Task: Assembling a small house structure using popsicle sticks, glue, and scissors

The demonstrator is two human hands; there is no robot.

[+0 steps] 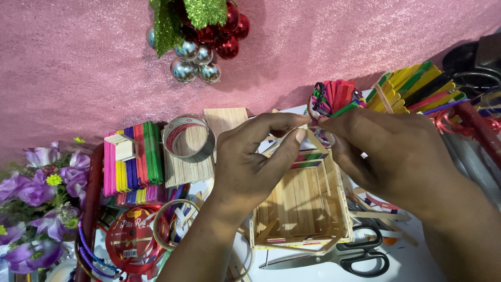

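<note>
A person's left hand (250,162) and right hand (386,151) meet above a square box of wooden craft sticks (300,206) resting on the white surface (417,263), the fingers (292,137) of both closed in a pinch on a thin stick (317,142) at the box's far rim. Black-handled scissors (349,256) lie just in front of the box. Stacks of coloured craft sticks (136,156), a tape roll (187,138) and purple artificial flowers (36,188) sit to the left.
</note>
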